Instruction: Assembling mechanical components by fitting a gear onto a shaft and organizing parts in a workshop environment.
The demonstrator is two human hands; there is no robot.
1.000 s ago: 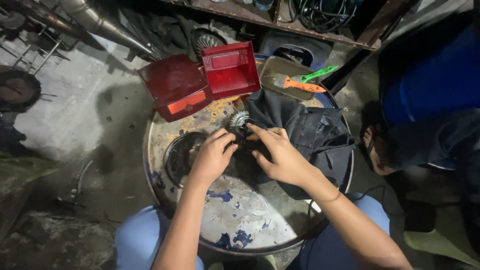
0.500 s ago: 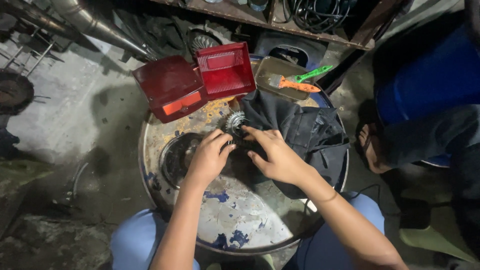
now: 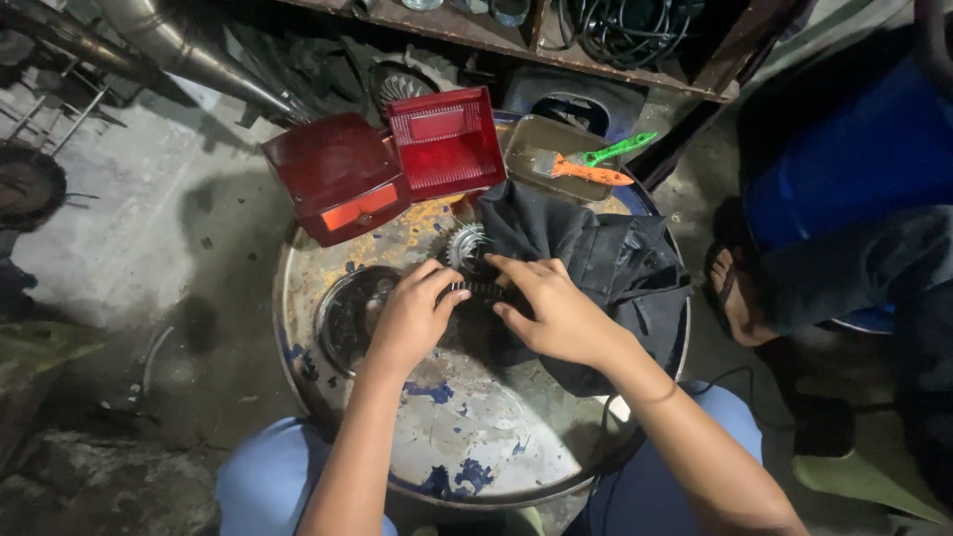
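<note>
My left hand (image 3: pixel 409 320) and my right hand (image 3: pixel 551 313) meet over a small dark toothed metal part (image 3: pixel 483 290) on top of a round metal drum lid (image 3: pixel 476 437). Both hands pinch this part between the fingertips. Just behind it lies a silver toothed gear (image 3: pixel 465 245). A crumpled black cloth (image 3: pixel 606 268) lies under and right of my right hand. Left of my left hand a dark round ring-shaped part (image 3: pixel 342 313) rests on the lid.
Two red plastic tail-light lenses (image 3: pixel 342 177) (image 3: pixel 445 142) sit at the lid's far edge. A metal tray (image 3: pixel 556 149) holds an orange and green brush (image 3: pixel 591 164). Another person's foot (image 3: pixel 735 298) is at the right. Pipes (image 3: pixel 189 55) and a shelf lie behind.
The view has shifted slightly. My hands stay together over the small toothed part, with the fingers moved a little.
</note>
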